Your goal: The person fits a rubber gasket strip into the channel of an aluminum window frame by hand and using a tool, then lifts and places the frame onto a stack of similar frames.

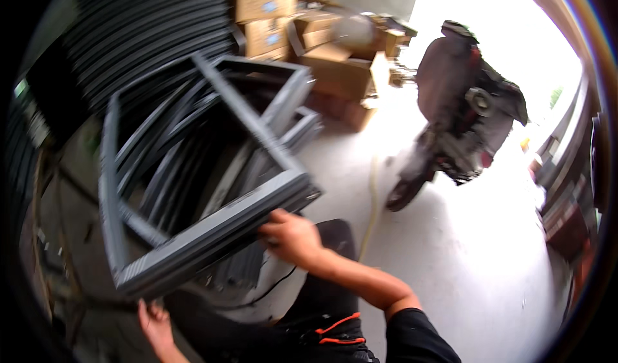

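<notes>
Sleeve point(417, 338), right fingers point(277, 220) curled on grey frame point(215, 217)

No text, number or sign can be read. At the far side, left of the middle, an upper cardboard box point(254, 2) bears a small blue patch like a label point(270, 7), and a lower cardboard box point(256, 39) under it bears a second blue patch point(273, 39). Both are too small and blurred to show any wording.
</notes>
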Action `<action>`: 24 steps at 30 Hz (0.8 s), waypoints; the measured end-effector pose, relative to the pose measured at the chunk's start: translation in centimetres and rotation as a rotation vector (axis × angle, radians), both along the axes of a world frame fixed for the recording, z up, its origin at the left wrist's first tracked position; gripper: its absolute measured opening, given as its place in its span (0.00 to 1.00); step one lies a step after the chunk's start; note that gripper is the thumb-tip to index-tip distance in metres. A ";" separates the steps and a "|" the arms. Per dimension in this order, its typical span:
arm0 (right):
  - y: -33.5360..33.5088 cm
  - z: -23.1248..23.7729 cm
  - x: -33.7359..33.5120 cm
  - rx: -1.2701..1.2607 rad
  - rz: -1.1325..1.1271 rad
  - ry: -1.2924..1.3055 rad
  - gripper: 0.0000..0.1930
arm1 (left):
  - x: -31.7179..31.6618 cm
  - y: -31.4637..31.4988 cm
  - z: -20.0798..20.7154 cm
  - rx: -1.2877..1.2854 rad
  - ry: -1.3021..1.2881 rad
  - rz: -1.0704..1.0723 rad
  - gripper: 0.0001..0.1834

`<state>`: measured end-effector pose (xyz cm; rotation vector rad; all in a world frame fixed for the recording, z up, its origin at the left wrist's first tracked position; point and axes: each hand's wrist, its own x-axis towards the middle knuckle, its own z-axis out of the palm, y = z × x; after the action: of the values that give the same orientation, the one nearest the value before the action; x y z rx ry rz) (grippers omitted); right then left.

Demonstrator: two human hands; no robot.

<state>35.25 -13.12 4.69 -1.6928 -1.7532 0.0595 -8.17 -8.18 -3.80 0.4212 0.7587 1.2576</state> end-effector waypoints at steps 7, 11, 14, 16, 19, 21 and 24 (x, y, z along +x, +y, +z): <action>-2.4 2.1 -0.4 0.183 0.089 0.050 0.06 | 4.1 -1.3 4.5 -0.107 0.165 0.155 0.21; -5.1 2.5 -3.3 0.114 0.288 0.112 0.09 | 8.2 -6.1 7.2 0.206 0.613 0.239 0.21; -8.5 2.2 -4.5 -0.081 0.418 0.214 0.10 | 15.9 -9.7 12.0 0.982 1.217 -0.210 0.13; -8.9 2.9 -6.1 -0.067 0.503 0.308 0.11 | 18.3 -10.9 15.4 1.342 1.330 -0.246 0.15; -9.0 4.4 -7.2 -0.053 0.549 0.328 0.11 | 16.5 -11.8 12.5 1.177 1.440 -0.386 0.08; -8.8 3.8 -7.6 -0.105 0.508 0.272 0.11 | 16.1 -12.5 12.3 0.944 1.381 -0.446 0.08; -8.5 3.8 -7.9 -0.190 0.470 0.220 0.12 | 16.1 -10.9 9.4 0.883 1.254 -0.461 0.08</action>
<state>27.35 -21.59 8.49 -1.3027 -1.9826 0.6147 7.91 -19.13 5.57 2.0957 0.9840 0.7137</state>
